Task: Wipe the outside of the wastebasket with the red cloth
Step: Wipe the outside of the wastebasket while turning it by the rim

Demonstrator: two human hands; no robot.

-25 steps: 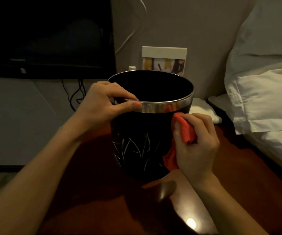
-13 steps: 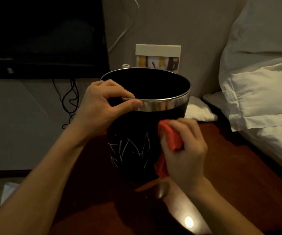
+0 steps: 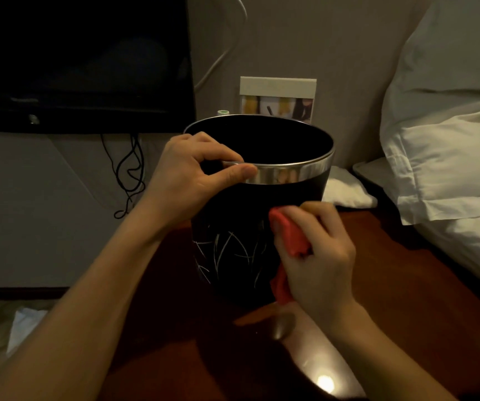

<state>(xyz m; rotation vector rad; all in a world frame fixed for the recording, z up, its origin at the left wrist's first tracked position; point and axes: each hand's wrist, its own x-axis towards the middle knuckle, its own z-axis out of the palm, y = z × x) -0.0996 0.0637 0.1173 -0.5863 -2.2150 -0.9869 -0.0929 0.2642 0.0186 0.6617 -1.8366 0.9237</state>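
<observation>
A black wastebasket [image 3: 238, 227] with a silver rim band and white grass-like lines stands upright on a dark red wooden table [image 3: 406, 285]. My left hand [image 3: 186, 175] grips its rim on the near left, thumb on the silver band and fingers curled over the edge. My right hand [image 3: 319, 256] holds a bunched red cloth [image 3: 290, 235] and presses it against the basket's right side, about halfway down. A tail of the cloth hangs below my palm.
White pillows [image 3: 449, 146] and bedding lie to the right. A small white cloth [image 3: 345, 189] sits behind the basket. A framed card [image 3: 277, 96] leans on the wall. A dark screen [image 3: 79, 59] with dangling cables [image 3: 128, 175] is at the left.
My right hand with the red cloth has slid down the basket's right side, from just under the silver rim to about mid-height. My left hand keeps its grip on the rim.
</observation>
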